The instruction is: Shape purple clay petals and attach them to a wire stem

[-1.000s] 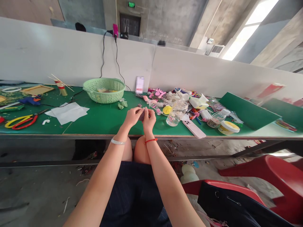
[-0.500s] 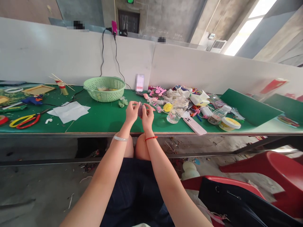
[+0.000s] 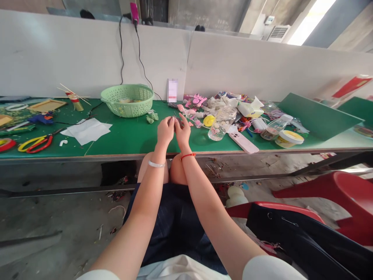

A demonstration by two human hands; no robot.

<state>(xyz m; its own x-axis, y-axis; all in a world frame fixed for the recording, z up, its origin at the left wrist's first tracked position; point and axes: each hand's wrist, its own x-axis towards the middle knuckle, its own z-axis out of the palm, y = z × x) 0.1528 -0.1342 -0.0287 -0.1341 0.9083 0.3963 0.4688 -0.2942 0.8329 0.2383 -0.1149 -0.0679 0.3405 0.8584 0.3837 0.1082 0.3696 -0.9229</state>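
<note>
Over the front part of the green tabletop, my left hand (image 3: 165, 132) and my right hand (image 3: 183, 133) meet, thumbs side by side. Both are closed around a small dark greyish-purple piece (image 3: 175, 119), mostly hidden by the fingers; its kind I cannot make out. Just beyond my left hand lies a crumpled green scrap (image 3: 152, 117). To the right of my right hand are small pink pieces (image 3: 190, 111), a yellow round item (image 3: 209, 120) and a clear plastic bottle (image 3: 218, 130) lying tilted.
A green basket (image 3: 127, 102) stands at the back left, a phone (image 3: 172, 91) upright against the white partition. White paper (image 3: 87, 131) and scissors (image 3: 39, 144) lie left. On the right are a pink phone (image 3: 244, 142), a lidded tub (image 3: 289, 139) and a green divider (image 3: 317, 116).
The view has tipped downward, so the table sits higher in the picture. My thumbs have come together, and the dark piece is more covered by my fingers than before.
</note>
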